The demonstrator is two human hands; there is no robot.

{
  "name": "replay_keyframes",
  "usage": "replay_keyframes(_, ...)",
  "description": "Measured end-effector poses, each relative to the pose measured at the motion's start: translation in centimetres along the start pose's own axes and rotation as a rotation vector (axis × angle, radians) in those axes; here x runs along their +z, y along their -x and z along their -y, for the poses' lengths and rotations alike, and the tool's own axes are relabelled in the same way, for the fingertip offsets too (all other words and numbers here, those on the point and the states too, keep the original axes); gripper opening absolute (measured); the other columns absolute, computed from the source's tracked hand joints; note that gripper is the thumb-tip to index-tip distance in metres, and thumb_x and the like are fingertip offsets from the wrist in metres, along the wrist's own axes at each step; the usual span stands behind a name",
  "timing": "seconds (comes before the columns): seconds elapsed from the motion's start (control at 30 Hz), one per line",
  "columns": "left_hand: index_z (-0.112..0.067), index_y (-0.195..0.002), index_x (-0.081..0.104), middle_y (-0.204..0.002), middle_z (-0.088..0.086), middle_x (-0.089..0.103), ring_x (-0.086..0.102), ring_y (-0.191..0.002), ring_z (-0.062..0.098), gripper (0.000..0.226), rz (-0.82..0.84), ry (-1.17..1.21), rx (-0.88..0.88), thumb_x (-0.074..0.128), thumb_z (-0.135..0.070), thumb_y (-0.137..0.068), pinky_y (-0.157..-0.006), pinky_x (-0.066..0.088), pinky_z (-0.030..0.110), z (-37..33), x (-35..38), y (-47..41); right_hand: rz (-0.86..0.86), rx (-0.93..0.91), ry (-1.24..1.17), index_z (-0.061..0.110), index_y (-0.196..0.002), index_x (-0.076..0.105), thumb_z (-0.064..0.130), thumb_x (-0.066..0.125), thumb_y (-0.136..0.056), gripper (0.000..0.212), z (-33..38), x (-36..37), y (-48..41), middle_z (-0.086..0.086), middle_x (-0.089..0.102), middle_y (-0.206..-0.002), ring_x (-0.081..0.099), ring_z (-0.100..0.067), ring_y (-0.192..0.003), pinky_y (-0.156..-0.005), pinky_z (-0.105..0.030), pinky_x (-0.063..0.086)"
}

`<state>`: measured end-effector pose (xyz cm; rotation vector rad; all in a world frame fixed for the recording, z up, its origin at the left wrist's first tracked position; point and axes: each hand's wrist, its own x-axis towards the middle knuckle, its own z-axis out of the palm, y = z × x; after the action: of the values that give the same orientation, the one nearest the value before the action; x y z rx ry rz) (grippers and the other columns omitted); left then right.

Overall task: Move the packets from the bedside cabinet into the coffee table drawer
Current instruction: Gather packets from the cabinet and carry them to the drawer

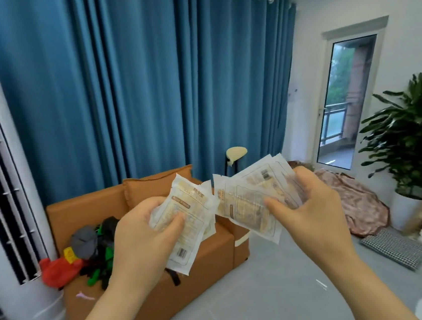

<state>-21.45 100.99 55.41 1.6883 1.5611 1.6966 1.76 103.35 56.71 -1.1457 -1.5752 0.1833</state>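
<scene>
While the room is crossed, packets are carried in both hands: left hand [145, 235] clenched on one stack [185, 220], right hand [312, 208] gripping a fanned bunch [251, 202]. Split likely for security; no drawer is seen.

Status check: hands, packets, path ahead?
Left hand shut on packets. Right hand shut on a fanned stack. Both held in the air, apart. Sofa ahead; no cabinet or coffee table in view.
</scene>
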Motion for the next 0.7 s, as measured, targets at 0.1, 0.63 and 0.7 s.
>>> replay_keyframes(0.1, -0.032, -0.085, 0.07, -0.083, -0.018, 0.071, 0.066, -0.075, 0.0, 0.019, 0.034, 0.04, 0.012, 0.072, -0.014, -0.079, -0.062, 0.054, 0.028, 0.6, 4.5, -3.2, -0.042, 0.024, 0.037, 0.03, -0.1, 0.059, 0.019, 0.074, -0.075, 0.032, -3.5, -0.6, -3.0, 0.015, 0.068, -0.088, 0.064, -0.005, -0.081, -0.068, -0.037, 0.058)
replay_keyframes(0.63, -0.033, -0.088, 0.071, -0.082, -0.016, 0.071, 0.067, -0.074, 0.0, 0.018, 0.3, 0.248, 0.095, 0.072, -0.016, -0.08, -0.057, 0.056, 0.027, 5.5, 27.0, -22.9, -0.274, 0.169, 0.262, 0.03, -0.084, 0.056, 0.02, 0.075, -0.075, 0.024, -20.1, -0.4, -18.4, 0.013, 0.067, -0.081, 0.062, -0.003, -0.073, -0.059, -0.028, 0.053)
replay_keyframes(0.7, -0.035, -0.089, 0.07, -0.085, -0.021, 0.07, 0.067, -0.076, -0.001, 0.021, 0.346, 0.298, 0.106, 0.072, -0.016, -0.08, -0.057, 0.055, 0.023, 5.7, 30.1, -25.6, -0.31, 0.183, 0.327, 0.035, -0.08, 0.051, 0.02, 0.075, -0.075, 0.029, -22.2, -0.3, -20.4, 0.014, 0.064, -0.077, 0.06, -0.003, -0.071, -0.055, -0.024, 0.048)
